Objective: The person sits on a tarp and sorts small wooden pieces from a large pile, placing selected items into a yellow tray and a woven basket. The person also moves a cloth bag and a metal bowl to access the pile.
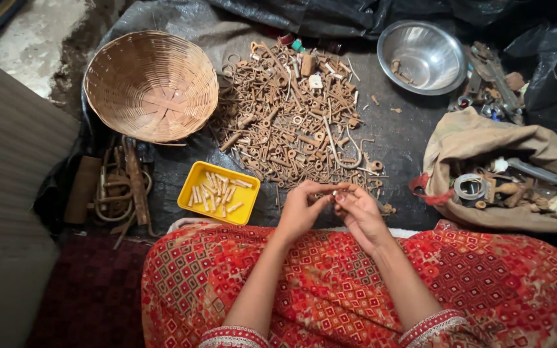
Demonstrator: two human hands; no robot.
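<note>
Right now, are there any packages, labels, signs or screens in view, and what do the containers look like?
No labels, signs or screens show.
Cloth sack: right, tan, open, holding metal parts.
Yellow tray: left of the hands, square, holding pale pieces.
Wicker basket: upper left, round.
Steel bowl: top, round, shiny.

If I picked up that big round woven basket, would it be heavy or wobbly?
The woven basket is probably light for its size: it looks empty and is made of thin strips. It likely feels fairly stiff, since it keeps its bowl shape. Pushed, it might rock or slide on the dark plastic sheet, because its base looks rounded.
</note>
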